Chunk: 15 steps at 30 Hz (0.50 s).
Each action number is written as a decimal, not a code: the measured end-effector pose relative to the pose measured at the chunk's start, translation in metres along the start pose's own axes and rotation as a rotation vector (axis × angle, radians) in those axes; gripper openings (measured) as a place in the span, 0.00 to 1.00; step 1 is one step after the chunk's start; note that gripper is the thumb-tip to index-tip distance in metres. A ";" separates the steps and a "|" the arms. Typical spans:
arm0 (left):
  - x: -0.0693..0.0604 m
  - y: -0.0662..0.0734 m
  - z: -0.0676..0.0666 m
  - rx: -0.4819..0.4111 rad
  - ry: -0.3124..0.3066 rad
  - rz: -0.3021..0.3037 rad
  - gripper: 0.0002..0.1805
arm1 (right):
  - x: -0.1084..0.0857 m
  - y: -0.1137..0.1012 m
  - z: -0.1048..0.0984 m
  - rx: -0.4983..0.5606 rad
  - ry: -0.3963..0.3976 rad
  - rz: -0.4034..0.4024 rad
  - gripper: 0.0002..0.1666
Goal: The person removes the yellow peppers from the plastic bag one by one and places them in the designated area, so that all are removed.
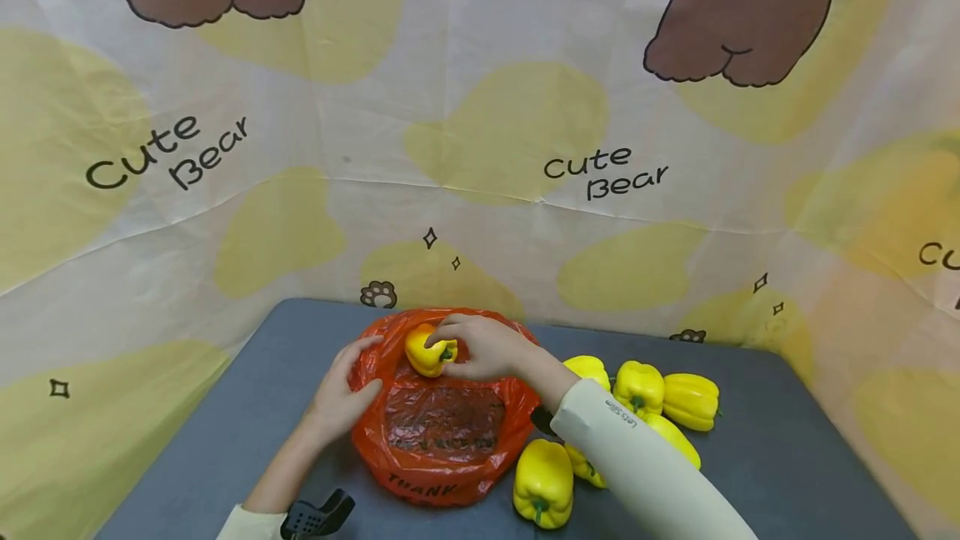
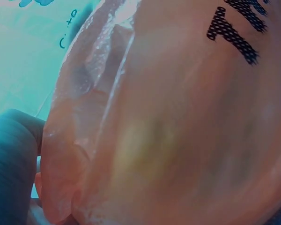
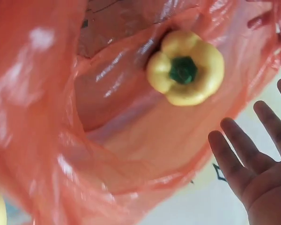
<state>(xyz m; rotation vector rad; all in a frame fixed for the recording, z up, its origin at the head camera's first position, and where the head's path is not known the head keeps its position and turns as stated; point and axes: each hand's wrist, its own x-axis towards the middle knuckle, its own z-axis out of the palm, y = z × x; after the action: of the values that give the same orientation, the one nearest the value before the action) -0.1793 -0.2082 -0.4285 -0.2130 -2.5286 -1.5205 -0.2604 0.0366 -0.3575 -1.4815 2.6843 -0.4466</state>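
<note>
A red plastic bag stands with its mouth up on the table. My left hand is at the left side of its rim, thumb and fingers curled around the edge; the left wrist view shows fingers by the bag's film. One yellow bell pepper lies inside the bag, green stem showing. Over the mouth is my right hand, beside that pepper in the head view. In the right wrist view its fingers are spread and straight, apart from the pepper.
Several yellow bell peppers lie on the grey table right of the bag, some partly behind my right sleeve. A printed cloth hangs behind the table and along its sides.
</note>
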 end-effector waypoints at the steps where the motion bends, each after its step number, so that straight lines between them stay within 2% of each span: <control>1: 0.000 0.000 0.000 0.004 -0.003 -0.005 0.30 | 0.003 0.001 0.003 -0.003 -0.010 0.013 0.23; 6: 0.002 0.003 -0.001 0.015 -0.018 -0.021 0.29 | 0.015 0.004 0.016 0.006 -0.034 0.095 0.24; 10: 0.001 0.005 -0.001 0.017 -0.025 -0.017 0.30 | 0.022 0.006 0.024 0.008 -0.031 0.131 0.24; 15: 0.002 0.007 -0.002 0.038 -0.040 -0.022 0.30 | 0.032 0.009 0.032 -0.070 -0.023 0.153 0.26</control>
<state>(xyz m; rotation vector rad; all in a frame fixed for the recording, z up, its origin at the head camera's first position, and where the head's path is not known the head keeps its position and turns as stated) -0.1798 -0.2064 -0.4218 -0.2135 -2.5960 -1.4895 -0.2794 0.0071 -0.3877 -1.2746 2.7956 -0.3275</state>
